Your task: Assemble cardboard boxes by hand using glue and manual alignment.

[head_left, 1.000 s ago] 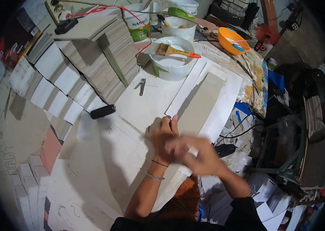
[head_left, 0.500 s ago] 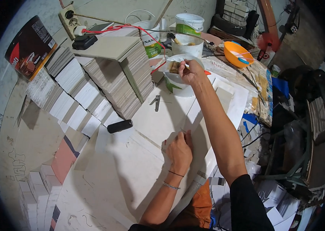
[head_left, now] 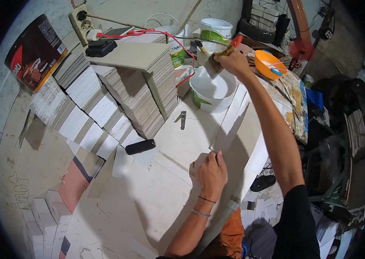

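Note:
My right hand is stretched far forward and grips a paintbrush with a red handle, its bristles over the rim of a white bucket. My left hand rests flat on a pale grey board that lies on the white work surface. The fingers of that hand press down on the board's near left corner. Two thin bracelets sit on my left wrist.
Tall stacks of thin white sheets rise at the left. A black oblong object and a small metal tool lie on the surface. An orange bowl, white tubs, a socket strip with red cable and clutter ring the far side.
My right hand left the board near my left hand, reached forward to the white bucket, took the brush and now lifts it above the rim. My left hand stays pressing on the board.

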Demonstrator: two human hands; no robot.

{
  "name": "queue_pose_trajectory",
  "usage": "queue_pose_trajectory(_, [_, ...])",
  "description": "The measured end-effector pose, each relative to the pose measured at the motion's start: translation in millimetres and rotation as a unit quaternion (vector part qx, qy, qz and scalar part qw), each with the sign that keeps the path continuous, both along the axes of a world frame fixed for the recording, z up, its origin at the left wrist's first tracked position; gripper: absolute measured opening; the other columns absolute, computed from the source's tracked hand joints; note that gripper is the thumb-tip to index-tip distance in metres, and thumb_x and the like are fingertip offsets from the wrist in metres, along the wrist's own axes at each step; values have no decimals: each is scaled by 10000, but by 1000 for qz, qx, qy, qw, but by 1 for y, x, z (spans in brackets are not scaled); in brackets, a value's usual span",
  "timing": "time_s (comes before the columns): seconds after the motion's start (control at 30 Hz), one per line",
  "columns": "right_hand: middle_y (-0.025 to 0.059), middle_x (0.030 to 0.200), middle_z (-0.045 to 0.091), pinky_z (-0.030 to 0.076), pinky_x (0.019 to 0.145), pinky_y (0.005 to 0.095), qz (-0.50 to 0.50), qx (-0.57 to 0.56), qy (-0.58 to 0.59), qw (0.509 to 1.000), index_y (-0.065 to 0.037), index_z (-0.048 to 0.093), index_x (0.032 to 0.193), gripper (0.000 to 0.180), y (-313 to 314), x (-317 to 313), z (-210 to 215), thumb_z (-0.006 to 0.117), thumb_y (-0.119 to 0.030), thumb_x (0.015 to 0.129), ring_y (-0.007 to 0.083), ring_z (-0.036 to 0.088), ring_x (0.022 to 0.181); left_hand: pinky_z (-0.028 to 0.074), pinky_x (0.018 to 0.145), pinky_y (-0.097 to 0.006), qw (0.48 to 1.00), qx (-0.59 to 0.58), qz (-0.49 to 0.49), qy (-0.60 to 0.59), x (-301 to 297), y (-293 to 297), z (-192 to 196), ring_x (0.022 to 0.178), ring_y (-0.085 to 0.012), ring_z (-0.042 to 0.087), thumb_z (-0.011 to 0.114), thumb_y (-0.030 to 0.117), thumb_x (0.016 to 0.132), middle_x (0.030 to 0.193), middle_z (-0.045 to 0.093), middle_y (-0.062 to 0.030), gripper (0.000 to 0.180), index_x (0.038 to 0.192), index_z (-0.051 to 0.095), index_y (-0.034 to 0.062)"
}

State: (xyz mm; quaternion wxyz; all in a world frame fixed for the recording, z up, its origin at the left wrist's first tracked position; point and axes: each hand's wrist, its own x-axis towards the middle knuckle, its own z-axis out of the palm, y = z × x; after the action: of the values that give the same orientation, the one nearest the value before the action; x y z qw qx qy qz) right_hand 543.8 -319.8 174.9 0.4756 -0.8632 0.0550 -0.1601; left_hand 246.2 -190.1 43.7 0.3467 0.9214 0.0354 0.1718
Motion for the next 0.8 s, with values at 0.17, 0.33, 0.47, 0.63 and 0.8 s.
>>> queue_pose_trajectory(0.17, [308,954,720,569,853,519,83,-251,-137,955,37,717,973,346,-17,-14,22,677,-262,804,462,712,909,511,734,-548,1000,-13,-10,-5,1,3,-3,697,-405,693,547,316,1058,807,723,-168,299,909,634,71])
queue_pose_trajectory(0.33, [340,868,696,570,857,520,52,-288,-77,953,90,712,931,304,-10,-28,14,670,-180,798,484,703,870,546,695,-489,999,-8,-2,35,0,4,0,761,-401,711,551,314,1050,831,734,-172,316,936,708,64])
queue_pose_trajectory(0.47, [327,813,691,581,813,500,86,-280,-65,954,83,721,839,295,-13,-22,3,691,-206,793,473,708,820,530,778,-516,999,-18,-9,43,-1,4,4,777,-402,710,547,312,1052,852,741,-155,310,943,711,72])
queue_pose_trajectory(0.63, [343,802,678,584,798,487,98,-294,-20,950,100,715,810,341,-14,-16,-13,718,-241,793,471,708,815,467,934,-585,999,-9,-9,44,-1,3,3,822,-390,713,537,317,1057,888,752,-127,306,954,714,90])
queue_pose_trajectory(0.8, [355,816,676,583,812,484,100,-286,-18,953,120,712,820,373,-13,-15,-26,724,-252,791,477,708,837,448,956,-601,999,-3,-3,49,0,3,0,824,-393,709,525,329,1061,881,752,-124,324,932,703,90])
